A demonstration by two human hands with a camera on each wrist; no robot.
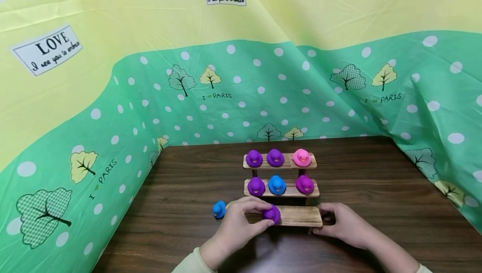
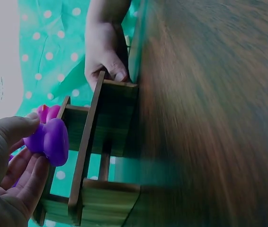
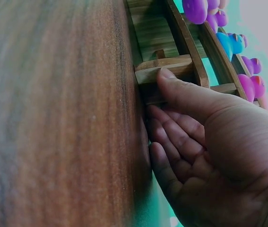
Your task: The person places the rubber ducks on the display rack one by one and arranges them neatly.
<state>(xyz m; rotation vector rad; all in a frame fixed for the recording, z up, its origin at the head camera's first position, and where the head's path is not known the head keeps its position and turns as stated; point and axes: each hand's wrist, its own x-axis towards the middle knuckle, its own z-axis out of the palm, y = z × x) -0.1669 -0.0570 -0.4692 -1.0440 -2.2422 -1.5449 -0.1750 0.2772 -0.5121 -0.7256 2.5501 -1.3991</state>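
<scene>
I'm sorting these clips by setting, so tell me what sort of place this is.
Probably a staged tabletop play or recording corner, not a real room: a dark wooden table fenced in by a printed cloth backdrop, holding a small stepped wooden shelf of toy ducks.

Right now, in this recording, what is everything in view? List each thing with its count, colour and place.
Three-tier wooden step shelf: one, brown, on the table's middle.
Purple rubber ducks: five; two on the top tier's left, two at the middle tier's ends, one on the bottom tier in the left hand.
Pink rubber duck: one, top tier, right end.
Blue rubber ducks: two; one mid middle tier, one on the table left of the shelf.
Dark wooden table: one.
Yellow-and-green printed sheet: one, draped behind and beside the table.
Left hand: holds the bottom purple duck.
Right hand: grips the shelf's right end.
</scene>
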